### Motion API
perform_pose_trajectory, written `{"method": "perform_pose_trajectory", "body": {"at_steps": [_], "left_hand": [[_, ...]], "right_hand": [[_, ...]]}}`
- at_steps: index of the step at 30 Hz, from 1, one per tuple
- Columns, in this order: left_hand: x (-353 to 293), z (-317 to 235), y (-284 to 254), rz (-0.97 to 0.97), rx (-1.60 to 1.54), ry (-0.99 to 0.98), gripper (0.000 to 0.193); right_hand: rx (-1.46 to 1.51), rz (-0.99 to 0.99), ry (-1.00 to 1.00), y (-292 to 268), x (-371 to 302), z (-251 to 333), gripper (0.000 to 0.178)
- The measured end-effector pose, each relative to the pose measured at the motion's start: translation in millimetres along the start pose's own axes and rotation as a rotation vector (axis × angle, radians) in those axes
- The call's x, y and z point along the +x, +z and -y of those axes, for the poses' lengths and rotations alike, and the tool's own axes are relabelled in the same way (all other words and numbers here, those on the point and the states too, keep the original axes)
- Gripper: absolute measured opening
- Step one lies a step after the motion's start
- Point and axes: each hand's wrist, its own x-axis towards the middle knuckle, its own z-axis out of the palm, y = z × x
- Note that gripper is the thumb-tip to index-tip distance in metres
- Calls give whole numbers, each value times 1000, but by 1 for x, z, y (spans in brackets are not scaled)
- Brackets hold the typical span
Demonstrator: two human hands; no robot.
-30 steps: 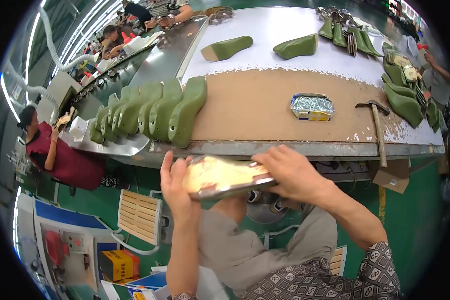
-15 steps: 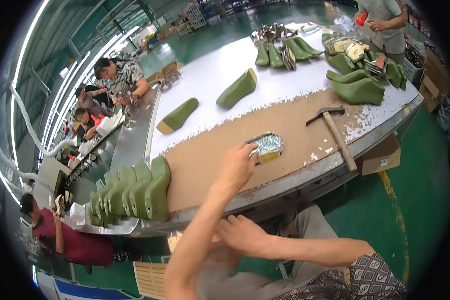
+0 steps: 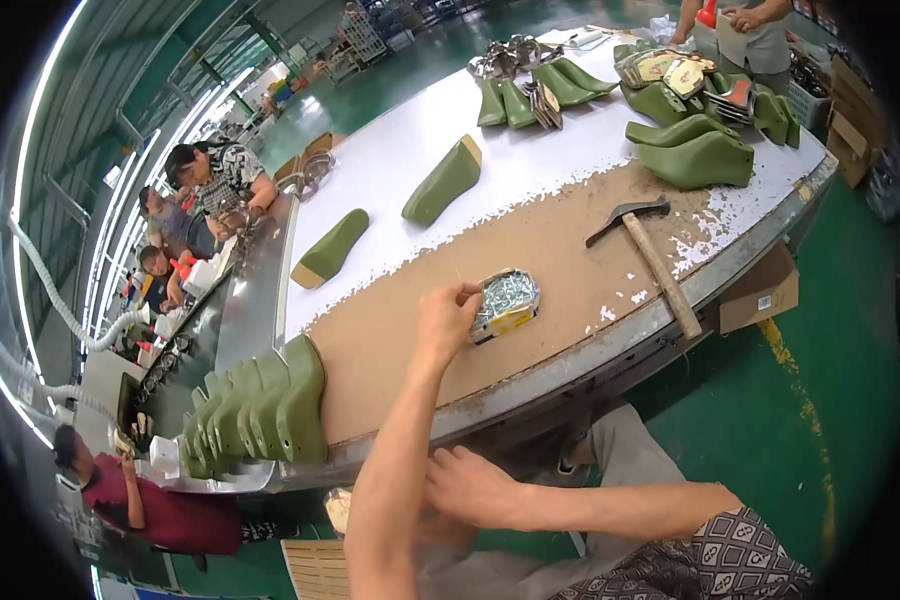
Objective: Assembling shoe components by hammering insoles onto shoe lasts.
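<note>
A glossy green floor (image 3: 830, 400) fills the right and top of the frame, a long worktable (image 3: 530, 170) crosses the middle, bright light strips (image 3: 40, 130) curve down the left edge, and shelving (image 3: 365, 35) stands top centre.

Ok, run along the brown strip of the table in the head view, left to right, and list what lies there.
Row of green shoe lasts → left hand → small box of nails → hammer.

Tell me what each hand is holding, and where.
Left hand pinches a small nail above the nail box. Right hand is down at the lap; its hold is hidden.
</note>
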Motion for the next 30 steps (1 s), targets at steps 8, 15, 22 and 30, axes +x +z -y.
{"method": "perform_pose_trajectory", "body": {"at_steps": [8, 15, 22, 30], "left_hand": [[-4, -2, -1, -16, 82, 81, 20], [-32, 17, -25, -180, -39, 210, 10], [-189, -40, -101, -212, -242, 38, 8], [-243, -13, -97, -155, -507, -201, 10]], "right_hand": [[-66, 128, 8, 2, -1, 5, 35], [-110, 43, -14, 9, 5, 12, 30], [-45, 0, -1, -4, 7, -5, 24], [103, -16, 197, -85, -34, -52, 54]]}}
